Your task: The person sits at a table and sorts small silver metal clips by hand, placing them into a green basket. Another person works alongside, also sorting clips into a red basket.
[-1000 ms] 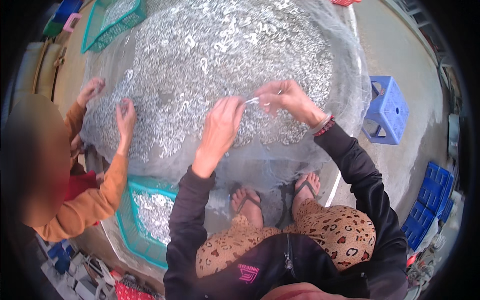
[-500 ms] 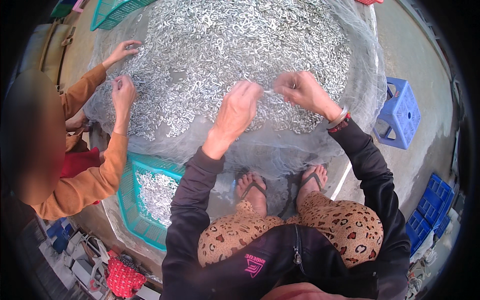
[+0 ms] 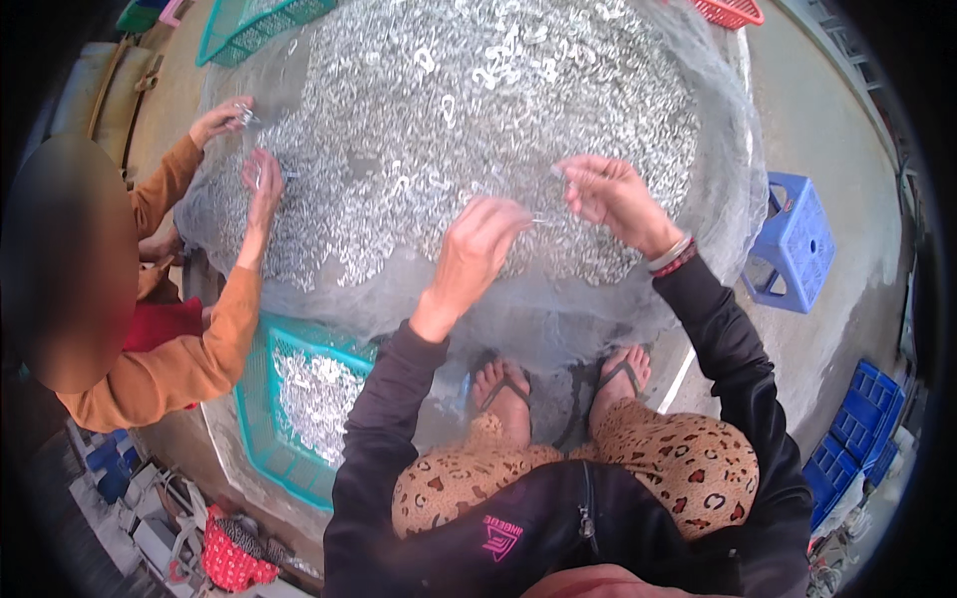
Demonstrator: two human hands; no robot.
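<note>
A wide heap of small silvery hook-shaped metal pieces lies spread on a pale fine net. Over its near side, my left hand is closed in a pinch, slightly blurred, with a thin shiny metal piece at its fingertips. To its right, my right hand pinches a small pale metal piece between thumb and forefinger; its other fingers are curled. The two hands are apart from each other. Exact shapes of the held pieces are too small and smeared to make out.
A co-worker in orange sleeves handles similar pieces at the left. A teal basket with metal pieces stands near my left forearm; another teal basket and a red basket sit beyond. A blue stool is at the right.
My hands have moved slightly apart, the right one opening out its pinch toward the upper left. The co-worker's hands have shifted, and the view has tilted a little.
</note>
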